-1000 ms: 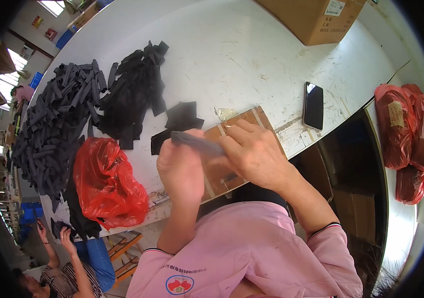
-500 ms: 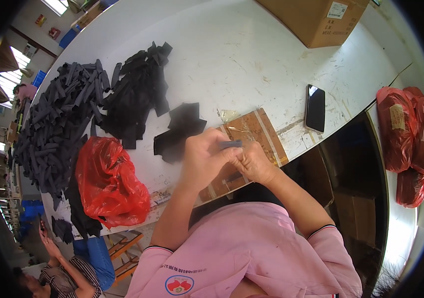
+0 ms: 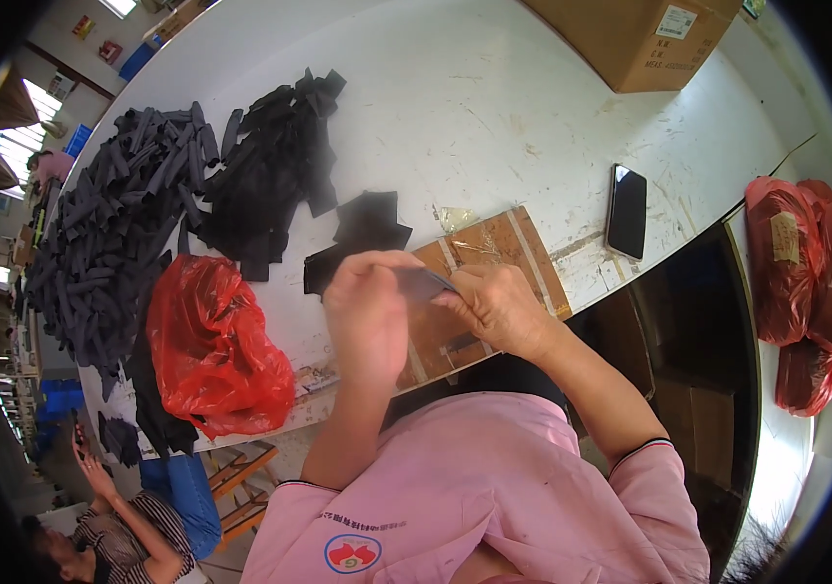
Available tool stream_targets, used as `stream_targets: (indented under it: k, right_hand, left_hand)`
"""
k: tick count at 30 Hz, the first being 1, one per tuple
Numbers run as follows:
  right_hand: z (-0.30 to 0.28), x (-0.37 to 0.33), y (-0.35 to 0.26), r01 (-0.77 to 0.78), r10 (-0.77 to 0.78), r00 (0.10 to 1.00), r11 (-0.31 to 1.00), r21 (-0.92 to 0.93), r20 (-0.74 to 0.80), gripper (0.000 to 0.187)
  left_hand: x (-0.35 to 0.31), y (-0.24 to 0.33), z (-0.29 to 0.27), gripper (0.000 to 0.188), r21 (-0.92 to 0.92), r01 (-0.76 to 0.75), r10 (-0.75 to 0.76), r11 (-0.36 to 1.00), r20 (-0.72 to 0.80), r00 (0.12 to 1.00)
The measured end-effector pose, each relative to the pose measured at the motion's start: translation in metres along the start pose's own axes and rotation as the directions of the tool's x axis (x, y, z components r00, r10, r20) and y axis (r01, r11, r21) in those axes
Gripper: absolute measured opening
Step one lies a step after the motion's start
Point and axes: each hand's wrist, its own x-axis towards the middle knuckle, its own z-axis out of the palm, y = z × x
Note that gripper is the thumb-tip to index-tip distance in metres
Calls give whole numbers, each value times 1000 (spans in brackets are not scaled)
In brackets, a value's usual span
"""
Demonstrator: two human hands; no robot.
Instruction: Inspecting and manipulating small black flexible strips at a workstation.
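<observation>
Both my hands are raised over the front edge of the table, with a small dark grey fabric piece (image 3: 423, 283) stretched between them. My right hand (image 3: 505, 308) pinches the piece at its right end between thumb and fingers. My left hand (image 3: 369, 302), a little smeared by motion, is closed at its left end. Below them lies a brown board (image 3: 523, 243) with strips of clear tape. A few flat black fabric pieces (image 3: 369, 216) rest just beyond my left hand.
A heap of rolled dark grey pieces (image 3: 114, 224) and a stack of black cloth (image 3: 275, 175) cover the table's left. Nearby are a red plastic bag (image 3: 211, 350), a phone (image 3: 626, 212) and a carton (image 3: 630, 49). Red bags (image 3: 786, 263) stand far right. Another person (image 3: 133, 530) sits lower left.
My hands have moved apart, my left hand shifting left. The grey piece, a narrow folded strip before, now shows a wider face between them.
</observation>
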Motion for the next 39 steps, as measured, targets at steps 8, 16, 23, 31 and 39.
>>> stream_targets:
  k: [8, 16, 23, 31, 39]
  right_hand:
    - [-42, 3, -6, -57, 102, 992, 887, 459, -73, 32]
    - [-13, -135, 66, -483, 853, 494, 432, 762, -170, 40]
    - [35, -229, 104, -822, 929, 365, 294, -488, -56, 32]
    - [7, -75, -32, -212, 173, 971, 944, 254, 166, 14]
    - [20, -9, -62, -89, 175, 979, 823, 562, -101, 29]
  left_hand:
    - [66, -24, -67, 24, 653, 156, 96, 741, -333, 938]
    - [135, -63, -151, 27, 951, 211, 132, -225, -184, 974]
    - [123, -27, -136, 14, 993, 17, 338, -120, 25, 941]
    - [43, 39, -79, 7, 782, -274, 511, 560, -66, 857]
    - [-51, 44, -52, 16, -67, 204, -200, 977, 61, 978]
